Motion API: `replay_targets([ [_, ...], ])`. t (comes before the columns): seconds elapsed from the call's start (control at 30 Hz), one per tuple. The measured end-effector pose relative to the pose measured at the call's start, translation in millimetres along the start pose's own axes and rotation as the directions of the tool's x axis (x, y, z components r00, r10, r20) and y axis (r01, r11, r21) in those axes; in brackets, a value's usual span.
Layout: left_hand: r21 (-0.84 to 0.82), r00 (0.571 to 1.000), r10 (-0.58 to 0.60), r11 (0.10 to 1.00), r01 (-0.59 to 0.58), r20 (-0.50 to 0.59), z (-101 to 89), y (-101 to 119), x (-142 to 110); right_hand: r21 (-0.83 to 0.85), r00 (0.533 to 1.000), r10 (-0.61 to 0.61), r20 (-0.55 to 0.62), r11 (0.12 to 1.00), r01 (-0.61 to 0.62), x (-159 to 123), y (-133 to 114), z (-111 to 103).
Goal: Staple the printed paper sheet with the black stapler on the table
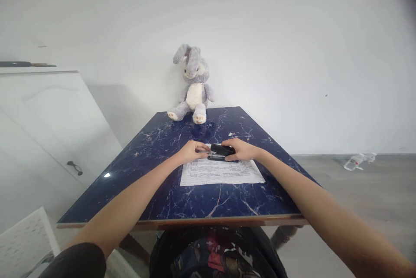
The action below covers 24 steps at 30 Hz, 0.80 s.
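Observation:
Above a printed sheet of paper (221, 174) lying on the table is a black stapler (222, 149), its top arm lifted apart from its base so that a metal part shows between them. My right hand (243, 149) grips the stapler's right end, thumb below and fingers over the top. At its left end, my left hand (191, 152) has its fingers closed around a thin metallic strip (202, 151). Whether this strip is a row of staples or part of the stapler, I cannot tell. The paper's upper edge is partly hidden by both hands and the stapler.
A grey plush rabbit (195, 91) sits at the far end of the blue marbled table (156, 143), against the wall. A small scrap (231, 134) lies beyond my right hand. On the left stands a white cabinet (39, 130); clear plastic (355, 161) lies on the floor at right.

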State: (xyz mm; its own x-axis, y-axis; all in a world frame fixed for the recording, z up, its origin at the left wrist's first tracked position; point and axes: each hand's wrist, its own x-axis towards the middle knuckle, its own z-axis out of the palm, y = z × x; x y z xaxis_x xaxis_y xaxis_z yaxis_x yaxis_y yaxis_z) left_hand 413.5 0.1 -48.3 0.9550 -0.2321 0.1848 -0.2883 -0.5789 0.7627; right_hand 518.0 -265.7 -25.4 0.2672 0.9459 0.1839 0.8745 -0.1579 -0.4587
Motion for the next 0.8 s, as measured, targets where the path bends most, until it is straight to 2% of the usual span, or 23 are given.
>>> replay_targets([
  [0.2, -0.033, 1.000, 0.006, 0.999, -0.006, 0.024, 0.3, -6.7, 1.3, 0.011, 1.000, 0.005, 0.006, 1.000, -0.005, -0.3, -0.8, -0.4],
  [0.57, -0.010, 0.999, 0.023, 1.000, -0.023, 0.036, 0.2, -4.2, 0.5, -0.004, 1.000, -0.001, 0.012, 1.000, 0.001, -0.2, -1.1, -1.5],
  [0.8, 0.029, 0.999, 0.035, 0.999, -0.035, 0.009, 0.3, -3.4, 0.5, -0.008, 1.000, 0.003, 0.020, 1.000, -0.002, -0.9, -2.1, -2.0],
])
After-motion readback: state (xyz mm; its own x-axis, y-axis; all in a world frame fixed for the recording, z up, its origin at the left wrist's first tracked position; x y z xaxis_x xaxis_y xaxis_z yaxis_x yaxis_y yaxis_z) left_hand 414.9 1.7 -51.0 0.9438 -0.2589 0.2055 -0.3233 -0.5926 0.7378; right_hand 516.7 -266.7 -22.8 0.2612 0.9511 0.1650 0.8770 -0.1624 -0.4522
